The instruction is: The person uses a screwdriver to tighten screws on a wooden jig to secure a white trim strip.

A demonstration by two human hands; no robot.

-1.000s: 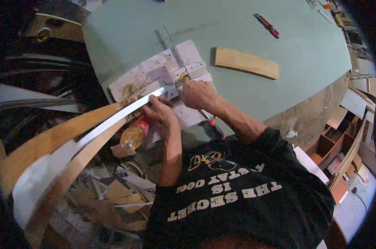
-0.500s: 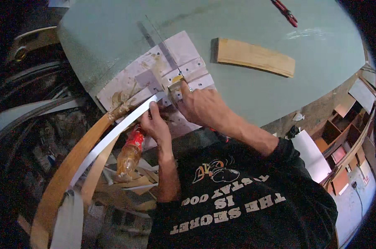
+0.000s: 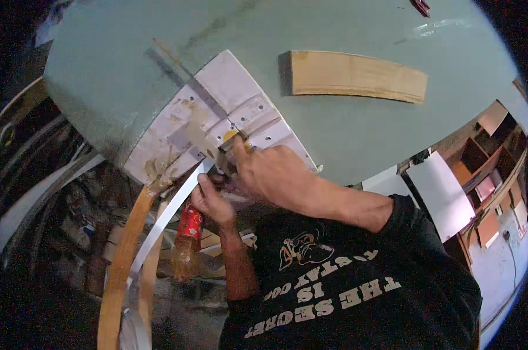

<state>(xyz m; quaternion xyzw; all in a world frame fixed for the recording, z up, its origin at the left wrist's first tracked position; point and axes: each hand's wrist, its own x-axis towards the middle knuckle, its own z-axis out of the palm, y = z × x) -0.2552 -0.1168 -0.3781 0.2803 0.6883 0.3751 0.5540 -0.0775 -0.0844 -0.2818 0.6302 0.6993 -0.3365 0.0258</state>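
The left hand (image 3: 212,201) pinches the upper end of a white strip (image 3: 159,224) at the centre of the frame; the strip runs from the fingers down to the lower left, beside a curved wooden strip (image 3: 121,268). The right hand (image 3: 270,172), just above, is closed on a small yellow-tipped tool (image 3: 232,137) over the white paper sheets (image 3: 217,87) on the green table (image 3: 345,134). A wooden board (image 3: 357,76) lies at the upper right.

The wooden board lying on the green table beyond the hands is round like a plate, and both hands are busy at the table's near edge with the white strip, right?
Not quite. The head view shows the wooden board as a long, flat rectangle, not round. The rest holds: it lies on the green table beyond the hands, and the left hand and right hand work at the near edge with the white strip.
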